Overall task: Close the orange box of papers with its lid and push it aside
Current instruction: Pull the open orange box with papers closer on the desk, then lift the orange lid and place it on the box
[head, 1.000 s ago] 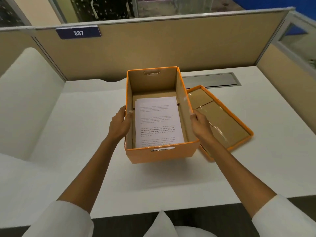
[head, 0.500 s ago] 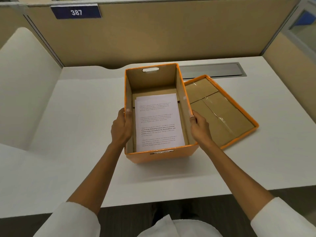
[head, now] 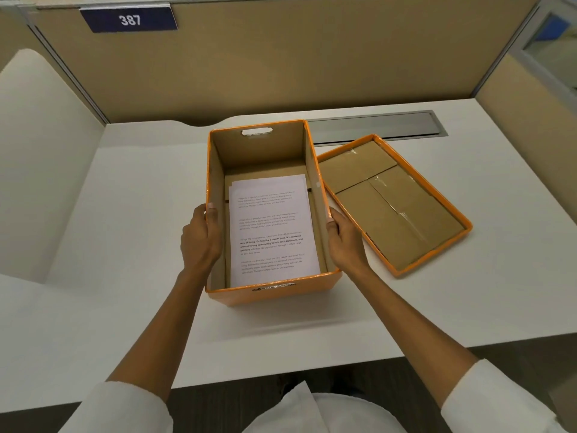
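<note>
Head view: an open orange cardboard box (head: pixel 271 292) with brown inner walls stands on the white desk (head: pixel 125 214), near the middle and a little toward the far side. A slot-shaped handle cut-out (head: pixel 257 131) shows in its far wall. Inside, flat on the bottom, lies a stack of white printed paper sheets (head: pixel 271 229), set toward the near end of the box.

The left hand (head: pixel 199 242) is closed on the box's left wall, thumb over the rim on the inside and the other fingers down the outer face. The right hand (head: pixel 345 242) clasps the right wall in the same manner, its thumb at the rim and the palm against the outside. Both hands grip about midway along the long walls, toward the near half. White sleeves (head: pixel 499 401) cover the forearms near the bottom edge of the view.

The shallow orange cardboard lid (head: pixel 393 207) lies upside down on the desk just to the right of the box, its brown taped inside facing up and its orange rim standing around it. It is turned at an angle, with its near-left edge close against the box's right wall by the right hand; whether they touch cannot be told.

Beyond the lid a grey metal cable-slot strip (head: pixel 374 128) is set into the desk's far edge. A tan partition panel (head: pixel 281 57) rises behind, bearing a dark blue plate reading 387 (head: pixel 129 19) at the far left.
</note>
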